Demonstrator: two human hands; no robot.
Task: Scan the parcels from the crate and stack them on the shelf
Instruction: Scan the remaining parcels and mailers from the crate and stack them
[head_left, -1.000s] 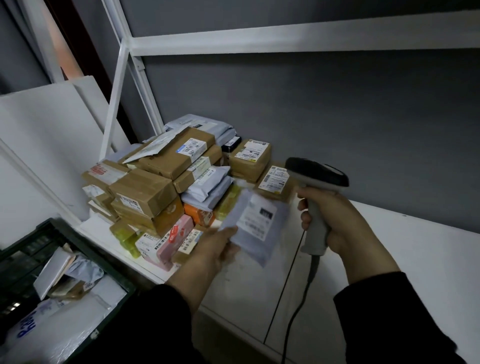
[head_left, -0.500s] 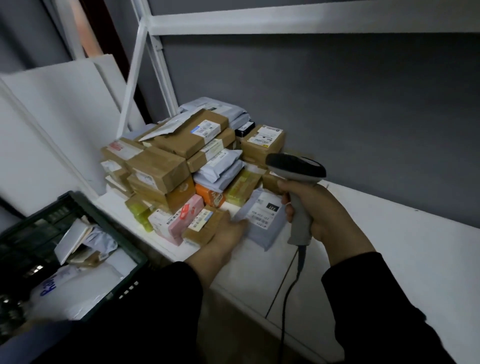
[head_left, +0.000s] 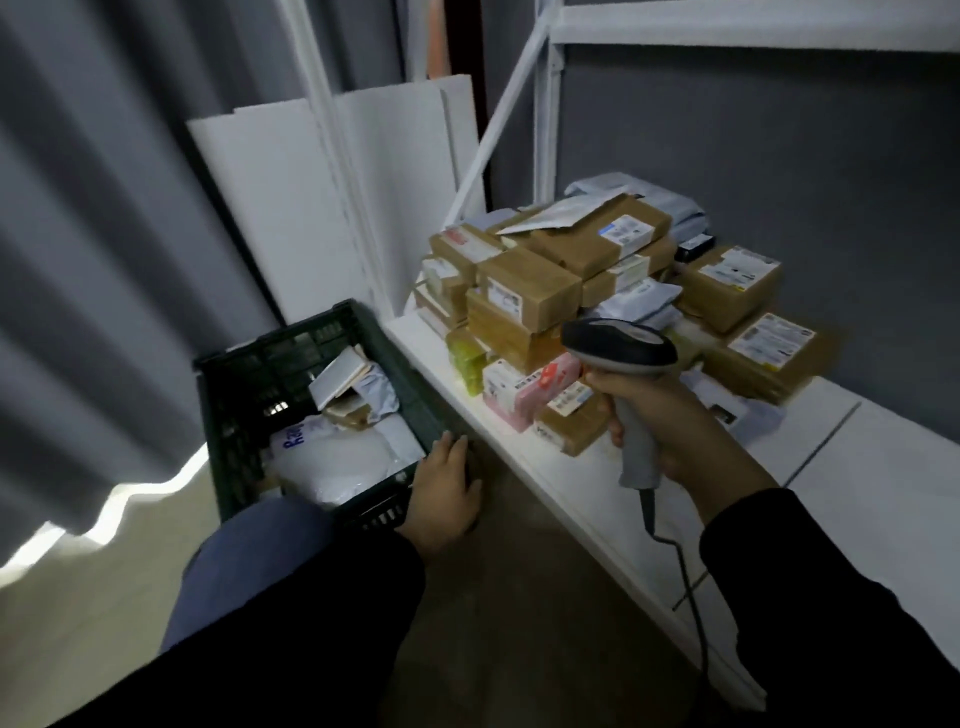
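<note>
The right hand (head_left: 675, 418) is clamped around the grip of the barcode scanner (head_left: 618, 344), whose head sits in front of the stacked parcels (head_left: 530, 291) on the white shelf (head_left: 883, 493). The left hand (head_left: 444, 491) holds nothing, its fingers extended at the near corner of the dark green crate (head_left: 228, 415); contact cannot be confirmed. Loose parcels (head_left: 337, 457) lie inside the crate, left of the shelf.

A: Can you read anything?
B: Only blue letters starting "Re" on the white bag (head_left: 332, 460) in the crate (head_left: 234, 400). The labels on the shelf's parcels (head_left: 524, 291) are too blurred.
</note>
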